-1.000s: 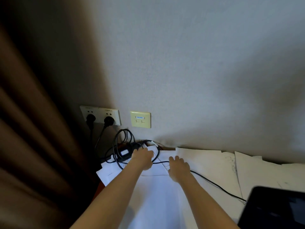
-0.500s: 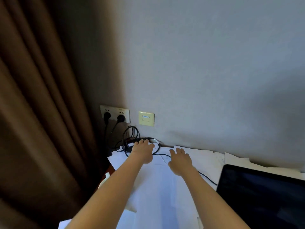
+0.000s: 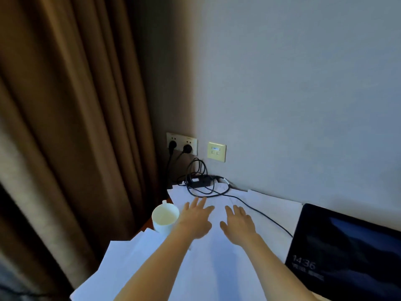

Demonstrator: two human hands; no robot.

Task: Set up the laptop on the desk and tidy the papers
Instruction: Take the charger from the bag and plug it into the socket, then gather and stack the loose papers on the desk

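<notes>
A single head-worn wide-angle view looks forward and down into a room corner. The curtain (image 3: 65,127) fills the left, the wall (image 3: 303,83) the upper right, and the papers (image 3: 217,268) lie close along the bottom.

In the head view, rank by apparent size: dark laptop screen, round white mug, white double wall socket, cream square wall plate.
1. Dark laptop screen, partly cut off by the frame.
2. Round white mug; nearer the camera than the socket, so unsure.
3. White double wall socket.
4. Cream square wall plate.
</notes>
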